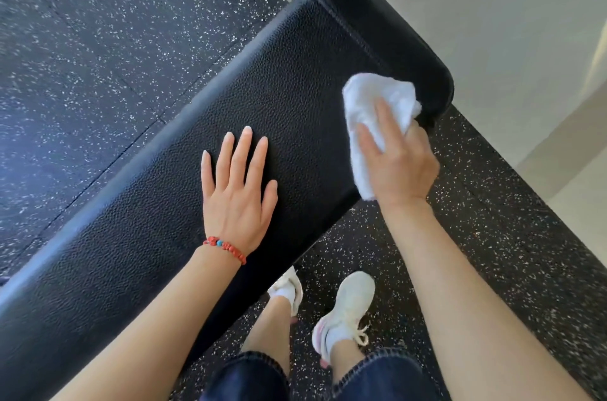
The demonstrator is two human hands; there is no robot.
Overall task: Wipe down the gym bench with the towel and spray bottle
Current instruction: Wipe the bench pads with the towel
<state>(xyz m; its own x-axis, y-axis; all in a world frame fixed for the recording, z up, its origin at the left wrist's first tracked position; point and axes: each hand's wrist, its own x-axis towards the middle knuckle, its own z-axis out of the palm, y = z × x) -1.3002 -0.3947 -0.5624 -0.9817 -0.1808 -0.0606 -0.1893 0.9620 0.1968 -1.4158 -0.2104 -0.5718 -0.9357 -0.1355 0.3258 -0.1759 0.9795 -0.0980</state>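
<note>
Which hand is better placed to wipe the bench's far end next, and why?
Right. The right hand already grips the towel near that end of the bench; the left hand lies flat, holding nothing.

Dark white-speckled rubber floor [98, 56] meets a beige wall [492, 6] in daylight

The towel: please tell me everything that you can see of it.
The towel is small, white and looks like soft terry cloth. It is crumpled and folded, not spread out. It lies against the near edge of the black padded bench, close to the rounded end, and its lower part hangs past that edge. The right hand grips it, with fingers over the top. The left hand does not touch it.
</note>
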